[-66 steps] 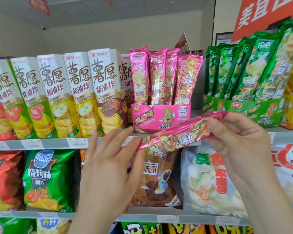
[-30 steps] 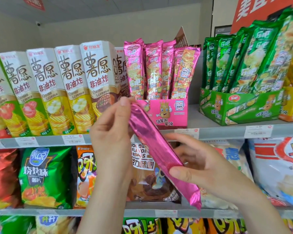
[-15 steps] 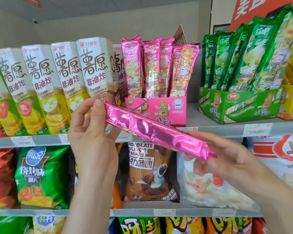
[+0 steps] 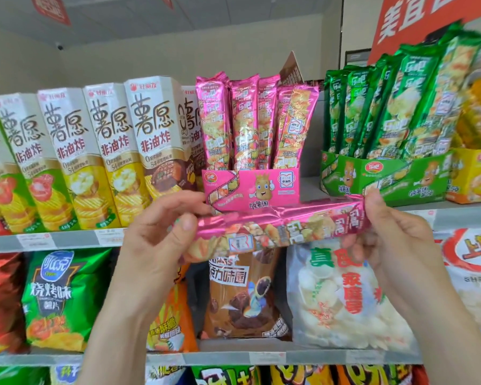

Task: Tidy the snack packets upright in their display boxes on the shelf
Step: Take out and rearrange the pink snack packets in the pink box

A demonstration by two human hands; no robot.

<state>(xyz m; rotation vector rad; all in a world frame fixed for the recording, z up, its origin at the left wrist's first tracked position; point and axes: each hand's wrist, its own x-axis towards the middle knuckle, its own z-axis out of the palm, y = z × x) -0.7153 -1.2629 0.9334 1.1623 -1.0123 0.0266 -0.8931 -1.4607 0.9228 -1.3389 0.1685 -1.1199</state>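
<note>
Close in front of the pink display box (image 4: 252,187) on the shelf (image 4: 67,240), I hold one pink packet (image 4: 281,227) level, printed side toward me, my left hand (image 4: 156,245) pinching one end and my right hand (image 4: 395,240) the other, ready to stand it upright in that box.
</note>
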